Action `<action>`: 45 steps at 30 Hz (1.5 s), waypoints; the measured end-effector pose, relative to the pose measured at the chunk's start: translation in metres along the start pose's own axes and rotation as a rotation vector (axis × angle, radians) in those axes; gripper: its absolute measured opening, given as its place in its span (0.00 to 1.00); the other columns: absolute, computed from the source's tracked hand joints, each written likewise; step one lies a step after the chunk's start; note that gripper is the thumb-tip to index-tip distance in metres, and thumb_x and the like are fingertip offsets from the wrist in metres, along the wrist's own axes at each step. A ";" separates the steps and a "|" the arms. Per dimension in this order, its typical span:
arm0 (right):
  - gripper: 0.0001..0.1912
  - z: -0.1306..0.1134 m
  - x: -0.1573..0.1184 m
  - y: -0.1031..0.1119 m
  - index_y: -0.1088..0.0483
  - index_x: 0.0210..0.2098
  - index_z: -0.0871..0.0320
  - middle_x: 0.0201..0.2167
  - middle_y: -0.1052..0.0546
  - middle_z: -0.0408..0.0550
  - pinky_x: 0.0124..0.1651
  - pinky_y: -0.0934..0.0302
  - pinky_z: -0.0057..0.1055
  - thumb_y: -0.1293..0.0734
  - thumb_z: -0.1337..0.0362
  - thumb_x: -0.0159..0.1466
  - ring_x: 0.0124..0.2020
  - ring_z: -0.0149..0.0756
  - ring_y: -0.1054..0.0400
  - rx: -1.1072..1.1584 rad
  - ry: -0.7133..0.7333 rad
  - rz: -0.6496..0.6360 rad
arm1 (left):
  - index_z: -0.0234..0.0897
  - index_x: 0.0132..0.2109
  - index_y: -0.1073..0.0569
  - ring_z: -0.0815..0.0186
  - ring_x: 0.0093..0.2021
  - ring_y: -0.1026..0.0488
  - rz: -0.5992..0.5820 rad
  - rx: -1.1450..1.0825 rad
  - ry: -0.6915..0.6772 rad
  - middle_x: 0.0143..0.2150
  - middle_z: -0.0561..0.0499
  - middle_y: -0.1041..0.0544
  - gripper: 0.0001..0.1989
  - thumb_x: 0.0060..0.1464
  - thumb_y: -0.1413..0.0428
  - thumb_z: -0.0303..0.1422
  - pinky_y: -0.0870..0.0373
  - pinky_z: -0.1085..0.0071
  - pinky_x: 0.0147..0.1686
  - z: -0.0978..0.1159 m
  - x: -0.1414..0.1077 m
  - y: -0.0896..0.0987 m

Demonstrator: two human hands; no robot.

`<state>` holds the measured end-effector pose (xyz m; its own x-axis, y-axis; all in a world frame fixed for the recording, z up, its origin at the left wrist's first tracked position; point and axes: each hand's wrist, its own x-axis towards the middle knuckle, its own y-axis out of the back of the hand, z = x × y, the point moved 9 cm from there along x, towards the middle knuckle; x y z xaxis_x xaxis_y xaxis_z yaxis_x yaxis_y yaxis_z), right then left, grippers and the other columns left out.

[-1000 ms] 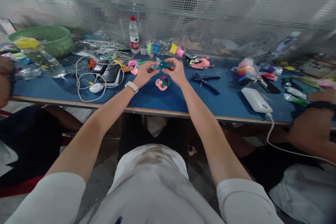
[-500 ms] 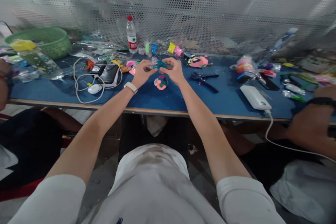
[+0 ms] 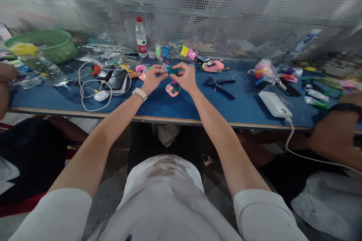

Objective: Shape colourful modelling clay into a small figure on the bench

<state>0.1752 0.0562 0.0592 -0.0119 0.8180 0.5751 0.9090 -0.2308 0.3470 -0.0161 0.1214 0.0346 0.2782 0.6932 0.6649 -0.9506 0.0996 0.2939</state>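
Note:
Between my two hands is a teal lump of modelling clay (image 3: 172,69) in a clear plastic wrapper. My left hand (image 3: 153,78) pinches the wrapper's left end, a white band round its wrist. Thumb and fingers of my right hand (image 3: 185,77) are closed on the clay's right side and hide part of it. Just below them on the blue table (image 3: 158,107) sits a small clay figure (image 3: 173,89) in pink, orange and teal. Pink clay (image 3: 141,69) lies left of my left hand. A pink clay figure (image 3: 213,66) lies beyond my right hand.
Dark blue pliers (image 3: 222,86) lie to the right, near a white power bank (image 3: 275,105). A black box (image 3: 115,80) with a looped white cable is at left. Behind stand a water bottle (image 3: 141,38) and clay packets (image 3: 185,51). People sit on both sides.
My right hand has shifted slightly left, and the teal clay shows a little differently between my fingers. Both hands keep their hold; the small clay figure stays in place.

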 end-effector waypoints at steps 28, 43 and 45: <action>0.23 0.004 0.006 0.019 0.17 0.47 0.51 0.46 0.15 0.52 0.50 0.15 0.58 0.19 0.41 0.63 0.40 0.51 0.17 -0.072 0.056 -0.026 | 0.42 0.42 0.25 0.64 0.37 0.22 -0.086 -0.026 -0.004 0.40 0.49 0.20 0.22 0.60 0.24 0.50 0.19 0.62 0.40 -0.004 0.001 -0.006; 0.19 0.031 0.015 0.041 0.20 0.42 0.51 0.41 0.16 0.49 0.56 0.22 0.51 0.18 0.48 0.60 0.43 0.47 0.23 -0.143 0.022 0.101 | 0.41 0.53 0.18 0.66 0.29 0.19 -0.019 -0.126 0.135 0.40 0.46 0.14 0.24 0.73 0.36 0.58 0.22 0.68 0.31 -0.016 0.003 0.004; 0.20 0.030 0.015 0.039 0.20 0.43 0.51 0.41 0.17 0.49 0.55 0.22 0.49 0.17 0.47 0.60 0.44 0.46 0.24 -0.102 0.012 0.087 | 0.38 0.47 0.19 0.68 0.26 0.20 -0.017 -0.124 0.180 0.39 0.45 0.14 0.23 0.73 0.35 0.55 0.25 0.71 0.28 -0.012 0.001 0.003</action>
<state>0.2226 0.0755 0.0590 0.0595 0.7865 0.6147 0.8598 -0.3532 0.3688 -0.0206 0.1304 0.0279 0.2757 0.8056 0.5245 -0.9588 0.1916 0.2097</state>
